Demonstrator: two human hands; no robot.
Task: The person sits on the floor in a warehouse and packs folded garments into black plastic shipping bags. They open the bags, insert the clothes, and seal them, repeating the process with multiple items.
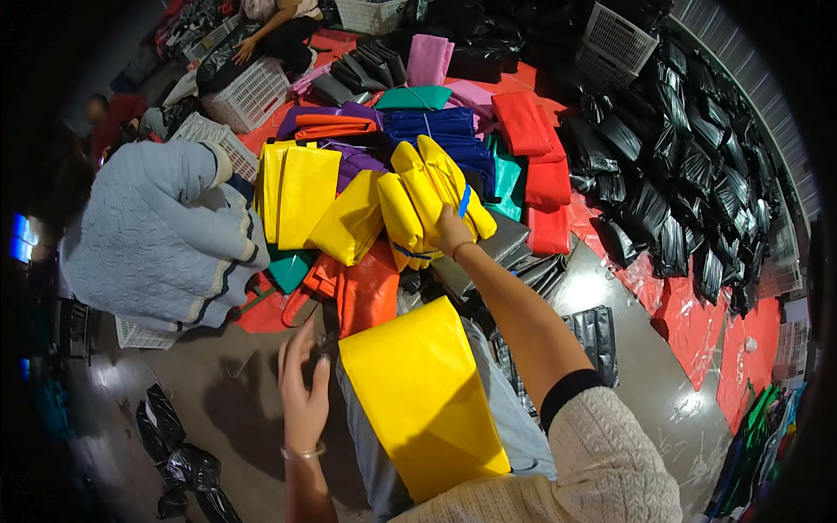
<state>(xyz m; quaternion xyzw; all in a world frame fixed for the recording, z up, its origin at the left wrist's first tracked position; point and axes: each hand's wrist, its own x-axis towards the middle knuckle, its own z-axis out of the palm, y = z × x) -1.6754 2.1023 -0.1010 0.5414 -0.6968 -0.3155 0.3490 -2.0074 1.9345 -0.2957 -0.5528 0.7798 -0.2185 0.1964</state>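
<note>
Across my lap lies a folded yellow plastic-looking sheet (418,383). My right hand (452,231) reaches forward and grips the right side of a rolled yellow bundle (401,209); some of its fingers are hidden in the folds. A blue strip (464,200) shows beside that hand, and a dark band crosses the bundle's lower end. My left hand (303,397) is raised left of the lap sheet, fingers apart and holding nothing. Beyond it sit more folded yellow pieces (301,187) and an orange-red folded piece (366,288).
Folded purple, navy (436,131), green and red pieces (527,131) surround the yellow ones. Many shiny black packets (671,174) are heaped at right. A grey-blue jacket (157,227) covers a crate at left. White crates (248,96) and another person's arm (266,30) are at the back.
</note>
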